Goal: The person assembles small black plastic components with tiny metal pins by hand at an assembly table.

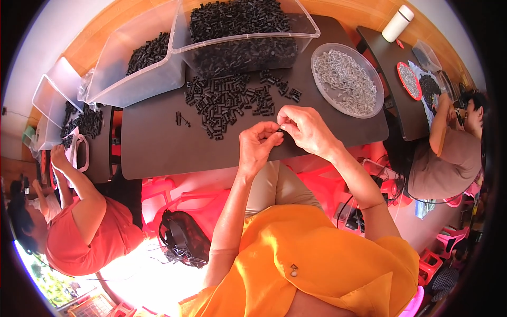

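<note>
Your left hand (257,146) and right hand (307,130): fingertips pinched together on one small dark piece (280,129), mostly hidden; seemingly unfinished. Beyond the grip: loose black pieces (216,103), heaped on the table (158,153); finished or waiting, you cannot tell. Beyond, rightward: round tray (364,114), silvery pieces (343,74), plenty left. Farthest: clear bin (245,41), amply filled with black parts.

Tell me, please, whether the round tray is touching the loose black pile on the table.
Apart: the head view shows bare tabletop between the round tray and the loose black pile.
</note>
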Available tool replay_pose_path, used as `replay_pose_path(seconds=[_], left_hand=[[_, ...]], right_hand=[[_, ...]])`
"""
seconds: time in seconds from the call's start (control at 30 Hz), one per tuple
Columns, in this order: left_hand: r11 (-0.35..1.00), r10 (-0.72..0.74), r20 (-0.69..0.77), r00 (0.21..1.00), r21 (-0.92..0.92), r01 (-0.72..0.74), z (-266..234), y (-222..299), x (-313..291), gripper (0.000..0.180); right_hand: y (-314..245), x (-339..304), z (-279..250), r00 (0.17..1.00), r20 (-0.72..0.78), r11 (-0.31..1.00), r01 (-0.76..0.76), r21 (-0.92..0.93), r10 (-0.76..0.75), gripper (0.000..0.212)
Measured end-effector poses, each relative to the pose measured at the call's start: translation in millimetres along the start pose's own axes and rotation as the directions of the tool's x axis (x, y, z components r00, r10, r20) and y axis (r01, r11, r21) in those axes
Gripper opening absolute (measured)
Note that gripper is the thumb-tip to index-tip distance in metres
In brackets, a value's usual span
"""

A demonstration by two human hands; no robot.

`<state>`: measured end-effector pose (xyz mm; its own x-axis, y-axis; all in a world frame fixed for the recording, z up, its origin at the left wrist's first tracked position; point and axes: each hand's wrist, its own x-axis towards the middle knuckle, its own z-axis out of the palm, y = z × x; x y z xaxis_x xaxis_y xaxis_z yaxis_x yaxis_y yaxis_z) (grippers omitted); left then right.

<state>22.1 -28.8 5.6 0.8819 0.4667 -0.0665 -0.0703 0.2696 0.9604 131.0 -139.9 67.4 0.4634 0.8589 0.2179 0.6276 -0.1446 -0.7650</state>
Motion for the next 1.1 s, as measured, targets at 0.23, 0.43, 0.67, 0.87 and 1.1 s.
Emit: replay_pose_path(seconds=[0.23,0.43,0.67,0.87,1.1], left_hand=[[0.998,0.006,0.009,1.0,0.062,-0.006,-1.5,-3.0,0.0,0.015],[0.993,0.019,0.03,0.999,0.114,-0.022,-1.7,-3.4,0.4,0.014],[0.999,-0.024,0.026,0.999,-0.023,0.024,-0.5,9.2,2.3,0.011],[0.992,-0.103,0.041,0.994,-0.061,0.106,-1.1,16.9,3.1,0.01],[0.983,-0.185,0.065,0.981,0.015,0.184,-5.0,14.8,6.5,0.016]], right_hand=[[1.4,-0.4,2.4,0.999,0.038,0.998,0.026,-0.065,-0.024,0.01],[8.4,-0.7,0.6,0.998,0.057,0.999,-0.013,0.032,0.011,0.01],[17.0,-4.9,5.8,0.994,-0.041,0.945,-0.081,0.318,0.099,0.01],[11.7,-20.4,2.8,0.994,-0.103,0.999,-0.026,0.028,0.029,0.022],[10.2,-23.0,13.6,0.993,-0.05,0.821,0.06,-0.568,-0.107,0.036]])
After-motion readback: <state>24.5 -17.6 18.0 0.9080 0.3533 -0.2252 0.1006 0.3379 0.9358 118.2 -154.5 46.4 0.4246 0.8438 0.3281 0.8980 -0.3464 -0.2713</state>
